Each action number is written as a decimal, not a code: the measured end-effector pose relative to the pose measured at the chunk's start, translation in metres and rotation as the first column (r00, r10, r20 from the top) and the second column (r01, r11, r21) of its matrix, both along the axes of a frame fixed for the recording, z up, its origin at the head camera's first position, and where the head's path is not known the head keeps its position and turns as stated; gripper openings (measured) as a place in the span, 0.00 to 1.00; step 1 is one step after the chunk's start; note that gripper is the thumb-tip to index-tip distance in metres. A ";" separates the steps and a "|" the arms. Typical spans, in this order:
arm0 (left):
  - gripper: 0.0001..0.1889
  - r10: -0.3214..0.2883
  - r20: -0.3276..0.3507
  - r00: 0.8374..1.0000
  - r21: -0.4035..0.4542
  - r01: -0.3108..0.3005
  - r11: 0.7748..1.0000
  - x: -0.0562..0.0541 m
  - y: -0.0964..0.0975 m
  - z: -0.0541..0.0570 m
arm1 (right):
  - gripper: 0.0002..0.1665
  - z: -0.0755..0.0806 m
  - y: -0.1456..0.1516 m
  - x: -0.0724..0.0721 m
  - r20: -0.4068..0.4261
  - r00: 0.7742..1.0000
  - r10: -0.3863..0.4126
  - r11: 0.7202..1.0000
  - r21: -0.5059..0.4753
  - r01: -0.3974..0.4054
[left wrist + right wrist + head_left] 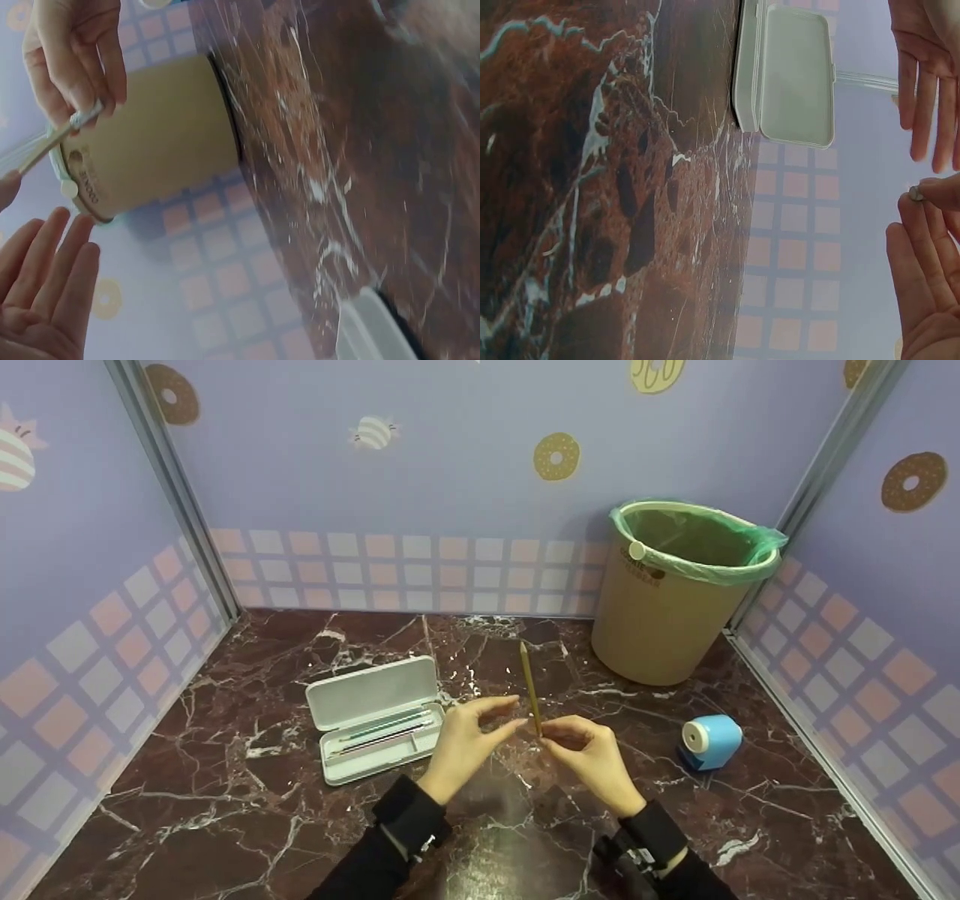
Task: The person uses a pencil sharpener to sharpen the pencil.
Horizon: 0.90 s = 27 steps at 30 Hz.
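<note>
A yellow-brown pencil (531, 690) stands nearly upright between the two hands, tip upward. My right hand (592, 750) pinches its lower end between thumb and fingers; in the right wrist view that end (916, 193) shows at the fingertips. Just left of the pencil is my left hand (469, 739), its fingers extended and apart from the thumb. In the left wrist view the left thumb (7, 189) lies close to the pencil (41, 152); whether it touches cannot be told. Beside the left hand lies a white pencil case (371, 694), lid raised, with several pencils (382, 735) inside.
A blue pencil sharpener (716, 741) stands on the marble-patterned table (247, 825) at the right. Behind it is a beige bin (645, 622) with a green liner (765, 540). Patterned walls (450, 487) enclose the back and sides. Small pale specks dot the tabletop beyond the hands.
</note>
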<state>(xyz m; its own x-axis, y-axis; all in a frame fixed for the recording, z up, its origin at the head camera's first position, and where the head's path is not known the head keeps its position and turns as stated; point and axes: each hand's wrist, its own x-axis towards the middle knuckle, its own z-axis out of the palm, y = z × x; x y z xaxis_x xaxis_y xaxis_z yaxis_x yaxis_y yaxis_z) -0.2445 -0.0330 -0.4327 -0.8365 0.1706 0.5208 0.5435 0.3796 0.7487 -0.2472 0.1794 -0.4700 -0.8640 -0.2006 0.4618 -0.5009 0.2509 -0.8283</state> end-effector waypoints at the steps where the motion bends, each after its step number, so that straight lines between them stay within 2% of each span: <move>1: 0.16 -0.004 0.009 1.000 0.028 0.003 1.000 0.000 0.002 0.000 | 0.13 0.000 0.000 0.000 -0.002 1.000 0.004 1.000 0.002 -0.004; 9: 0.12 -0.022 0.042 0.999 0.146 0.016 0.989 -0.003 0.013 -0.002 | 0.12 -0.002 0.001 0.000 -0.002 0.999 0.032 0.999 0.018 -0.032; 13: 0.11 -0.034 0.037 0.999 0.156 0.028 0.987 -0.003 0.015 -0.004 | 0.12 -0.002 0.001 0.000 0.008 0.999 0.036 0.999 0.015 -0.036; 21: 0.11 -0.011 0.061 0.998 0.154 0.002 0.988 -0.002 0.017 -0.008 | 0.13 -0.002 0.001 0.000 0.010 0.999 0.047 0.999 0.022 -0.047; 27: 0.10 -0.005 0.048 0.999 0.164 -0.003 0.986 -0.003 0.018 -0.008 | 0.12 -0.002 0.000 -0.001 0.015 0.999 0.050 0.999 0.016 -0.050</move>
